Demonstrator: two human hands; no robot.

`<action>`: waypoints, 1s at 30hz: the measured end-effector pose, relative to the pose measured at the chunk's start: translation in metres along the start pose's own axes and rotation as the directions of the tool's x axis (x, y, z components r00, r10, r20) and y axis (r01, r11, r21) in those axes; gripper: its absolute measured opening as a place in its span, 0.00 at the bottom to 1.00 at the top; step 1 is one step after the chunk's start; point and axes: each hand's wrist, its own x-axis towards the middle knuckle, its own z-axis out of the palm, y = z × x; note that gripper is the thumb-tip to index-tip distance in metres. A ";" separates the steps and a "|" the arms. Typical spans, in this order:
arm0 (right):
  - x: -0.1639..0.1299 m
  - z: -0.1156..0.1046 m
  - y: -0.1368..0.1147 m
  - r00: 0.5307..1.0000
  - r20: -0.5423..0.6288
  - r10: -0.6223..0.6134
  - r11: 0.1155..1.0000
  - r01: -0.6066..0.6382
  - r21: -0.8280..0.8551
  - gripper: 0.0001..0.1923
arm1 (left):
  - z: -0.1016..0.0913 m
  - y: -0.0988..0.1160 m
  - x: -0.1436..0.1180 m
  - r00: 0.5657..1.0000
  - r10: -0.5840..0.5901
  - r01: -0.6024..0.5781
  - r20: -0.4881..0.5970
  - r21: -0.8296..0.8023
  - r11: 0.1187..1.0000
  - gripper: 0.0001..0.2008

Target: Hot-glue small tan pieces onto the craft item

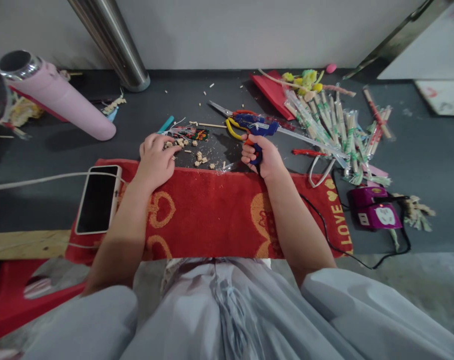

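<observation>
Nearest us, our red towel (211,210) lies under both wrists. Our right hand (262,155) is clamped on the blue glue gun (259,129); our left hand (157,157) rests, fingers loosely curled, on small wood bits (179,143). We judge gluing is under way; next needs a piece picked up.

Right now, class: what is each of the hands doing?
Left hand: loosely curled, holding nothing, fingertips among the small wood pieces.
Right hand: closed on the blue glue gun.
</observation>
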 end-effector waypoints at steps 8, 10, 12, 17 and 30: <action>0.000 0.001 0.000 1.000 -0.013 0.005 1.000 -0.005 -0.010 0.05 | -0.004 -0.005 0.000 0.980 -0.160 0.159 -0.119 -0.016 0.987 0.19; 0.000 0.002 -0.001 1.000 -0.014 0.004 1.000 -0.004 -0.020 0.05 | -0.004 -0.005 0.000 0.977 -0.175 0.174 -0.124 -0.020 0.985 0.18; 0.000 0.002 -0.001 1.000 -0.022 0.010 0.999 -0.010 -0.033 0.05 | -0.002 -0.003 0.000 0.981 -0.161 0.162 -0.108 0.001 0.987 0.19; -0.001 0.003 -0.001 1.000 -0.028 0.013 1.000 -0.014 -0.022 0.04 | 0.002 0.000 0.000 0.991 -0.107 0.112 -0.080 0.065 0.992 0.17; 0.001 0.000 0.001 1.000 0.002 -0.009 1.000 0.009 -0.022 0.06 | 0.007 -0.007 0.001 0.984 -0.140 0.145 -0.111 0.038 0.989 0.16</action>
